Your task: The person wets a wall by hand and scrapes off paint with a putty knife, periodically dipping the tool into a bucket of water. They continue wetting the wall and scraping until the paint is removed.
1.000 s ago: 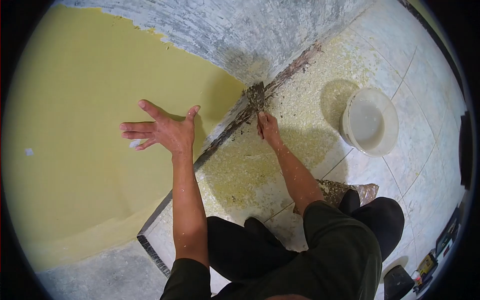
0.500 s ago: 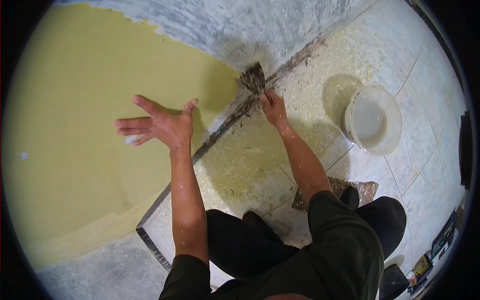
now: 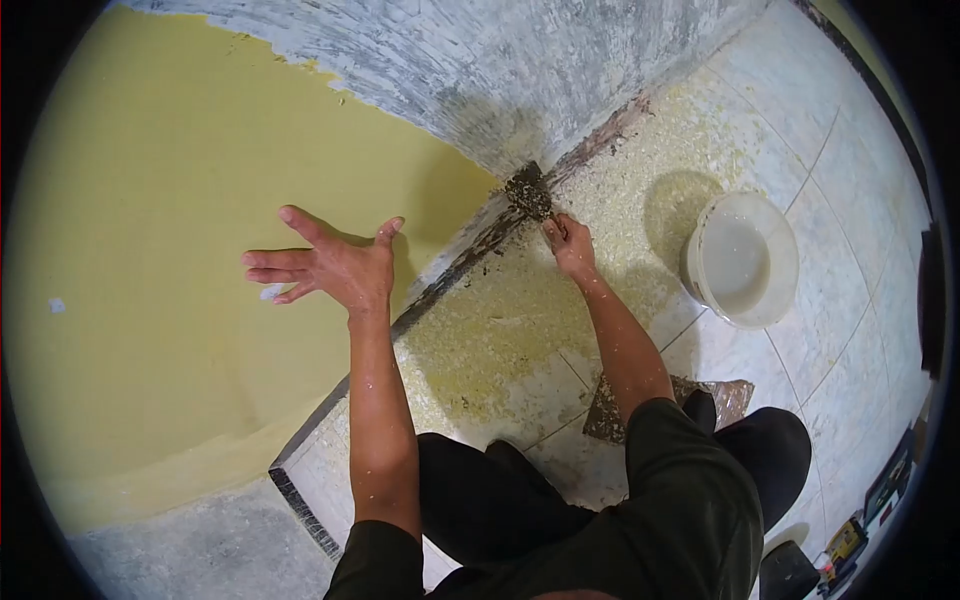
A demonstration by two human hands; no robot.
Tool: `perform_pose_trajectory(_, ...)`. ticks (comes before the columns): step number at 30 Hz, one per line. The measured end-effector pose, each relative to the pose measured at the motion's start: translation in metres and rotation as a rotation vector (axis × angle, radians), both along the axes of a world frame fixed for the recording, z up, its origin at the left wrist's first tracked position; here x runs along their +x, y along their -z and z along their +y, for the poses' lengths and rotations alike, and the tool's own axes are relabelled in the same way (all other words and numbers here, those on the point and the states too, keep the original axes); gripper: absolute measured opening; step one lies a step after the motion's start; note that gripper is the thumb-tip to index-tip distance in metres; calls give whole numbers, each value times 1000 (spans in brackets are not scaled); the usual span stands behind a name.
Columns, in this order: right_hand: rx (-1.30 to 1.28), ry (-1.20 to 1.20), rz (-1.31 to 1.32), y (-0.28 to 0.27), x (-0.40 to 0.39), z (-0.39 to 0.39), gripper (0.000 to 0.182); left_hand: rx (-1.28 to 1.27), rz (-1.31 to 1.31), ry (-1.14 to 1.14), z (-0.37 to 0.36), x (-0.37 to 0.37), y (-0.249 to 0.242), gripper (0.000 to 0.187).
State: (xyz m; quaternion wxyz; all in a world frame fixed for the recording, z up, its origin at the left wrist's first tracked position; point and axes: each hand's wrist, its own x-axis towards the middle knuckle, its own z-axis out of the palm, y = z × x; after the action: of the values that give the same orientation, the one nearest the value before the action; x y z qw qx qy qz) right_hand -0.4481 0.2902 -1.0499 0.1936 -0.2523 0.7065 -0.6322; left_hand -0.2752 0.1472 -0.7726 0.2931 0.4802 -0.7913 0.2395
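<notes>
My right hand [image 3: 573, 248] is closed around the handle of a scraper [image 3: 529, 192]. Its dark, wide blade carries pale flakes and sits at the foot of the wall, over the dark strip [image 3: 440, 275] where wall meets floor. My left hand [image 3: 350, 272] is spread against the yellow painted wall [image 3: 190, 160], fingers apart and nothing held. Above the scraper, the yellow paint ends in a ragged edge, and a grey stripped wall area [image 3: 430, 60] continues beyond it. White specks dot both forearms.
Yellowish flakes [image 3: 500, 335] litter the tiled floor below the wall. To the right stands a white bucket [image 3: 785, 255] holding cloudy liquid. A brown flat piece [image 3: 606, 412] lies by my feet. Tools, including a yellow one [image 3: 848, 540], sit at the lower right.
The scraper has moved down and slightly right, from the wall's lower edge onto the dark strip, with my right hand. My left hand stays spread on the wall.
</notes>
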Motion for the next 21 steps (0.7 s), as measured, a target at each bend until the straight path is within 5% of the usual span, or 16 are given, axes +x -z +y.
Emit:
perform_pose_trajectory(3,130,-64,-59,-33,4,2,37,9,5,9,2,0,0,153)
perform_pose_trajectory(5,-16,-40,104,-70,-4,-10,37,15,10,16,1,-1,1,153)
perform_pose_trajectory(11,146,45,2,0,8,8,36,-7,23,65,-7,-1,-1,142)
perform_pose_trajectory(14,-10,65,-10,-60,9,-3,41,20,15,64,0,5,3,141)
perform_pose_trajectory(21,82,32,-25,-15,11,6,44,1,19,42,-2,2,1,142)
